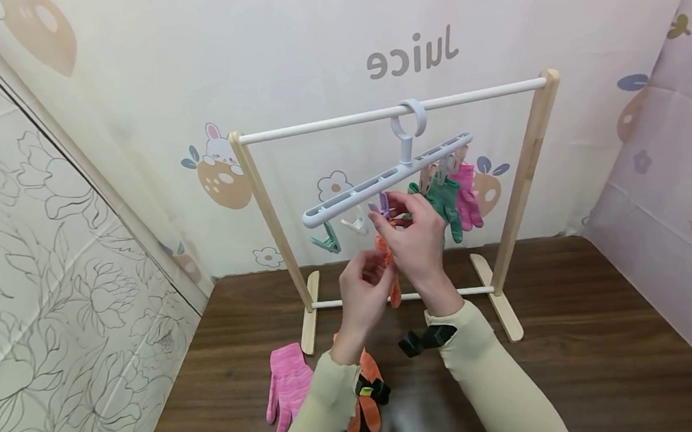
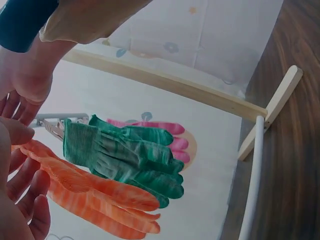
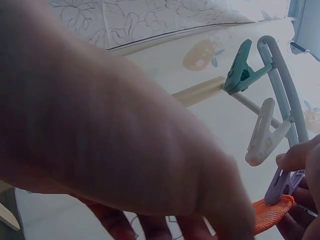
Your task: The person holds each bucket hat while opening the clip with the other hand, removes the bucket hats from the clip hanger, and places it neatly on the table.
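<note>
My right hand (image 1: pixel 416 238) pinches a purple clothespin (image 3: pixel 281 187) beneath the pale blue bar of a clip hanger (image 1: pixel 374 185). The cuff of an orange knit glove (image 3: pixel 270 214) lies at the clothespin's jaws. Lower down, my left hand (image 1: pixel 362 288) holds that orange glove (image 2: pixel 90 190), whose fingers hang down. A green clothespin (image 3: pixel 239 70) and a white clothespin (image 3: pixel 261 135) dangle from the bar on the left, both without a glove. On the right, green gloves (image 2: pixel 125 155) and a pink glove (image 1: pixel 468 194) hang from other clothespins.
The hanger hooks over the white rod (image 1: pixel 327 125) of a wooden rack (image 1: pixel 524 183) on the dark wood table (image 1: pixel 601 332). A pink striped glove (image 1: pixel 288 384) lies at the front left. Orange fabric (image 1: pixel 368 412) lies partly under my left forearm. A printed curtain stands behind.
</note>
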{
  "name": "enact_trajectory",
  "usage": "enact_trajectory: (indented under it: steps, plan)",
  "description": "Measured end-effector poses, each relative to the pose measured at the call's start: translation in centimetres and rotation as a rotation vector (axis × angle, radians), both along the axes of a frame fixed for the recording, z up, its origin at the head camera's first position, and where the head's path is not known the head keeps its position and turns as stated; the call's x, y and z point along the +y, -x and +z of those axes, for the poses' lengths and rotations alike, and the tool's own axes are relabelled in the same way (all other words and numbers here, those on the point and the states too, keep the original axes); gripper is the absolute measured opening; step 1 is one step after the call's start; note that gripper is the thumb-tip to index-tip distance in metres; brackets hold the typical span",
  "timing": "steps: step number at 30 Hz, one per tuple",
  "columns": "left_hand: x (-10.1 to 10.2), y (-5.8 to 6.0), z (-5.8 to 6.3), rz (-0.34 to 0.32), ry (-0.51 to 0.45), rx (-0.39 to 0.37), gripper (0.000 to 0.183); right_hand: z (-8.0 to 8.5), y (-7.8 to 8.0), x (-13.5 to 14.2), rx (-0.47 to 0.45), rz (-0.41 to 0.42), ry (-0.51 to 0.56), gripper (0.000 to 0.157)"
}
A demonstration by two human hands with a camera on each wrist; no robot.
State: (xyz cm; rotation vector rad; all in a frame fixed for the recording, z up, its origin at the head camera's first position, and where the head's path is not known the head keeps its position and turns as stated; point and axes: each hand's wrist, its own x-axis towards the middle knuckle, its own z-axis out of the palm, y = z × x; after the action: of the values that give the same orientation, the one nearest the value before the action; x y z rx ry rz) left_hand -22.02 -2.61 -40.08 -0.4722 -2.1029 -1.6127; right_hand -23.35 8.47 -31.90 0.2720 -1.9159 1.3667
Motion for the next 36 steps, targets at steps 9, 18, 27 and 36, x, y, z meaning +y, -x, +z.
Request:
enact_trajectory:
  steps: [9,18,27,36]
  plan:
    - [0.5,0.7,1.2,0.026,-0.012,0.048,0.016,0.0,-0.1,0.0,0.002,-0.013,0.006,0.039]
    - [0.7,0.9,1.6,0.043,-0.005,0.114,0.01,0.1,-0.1,0.1,0.002,-0.027,-0.006,0.038]
    - [0.4,0.9,1.7,0.069,0.049,0.135,0.012,0.1,-0.2,0.3,0.0,-0.035,-0.01,0.038]
    - [-0.4,1.1,1.5,0.06,0.033,0.216,0.011,0.3,-0.4,1.0,-0.054,0.033,0.013,0.04]
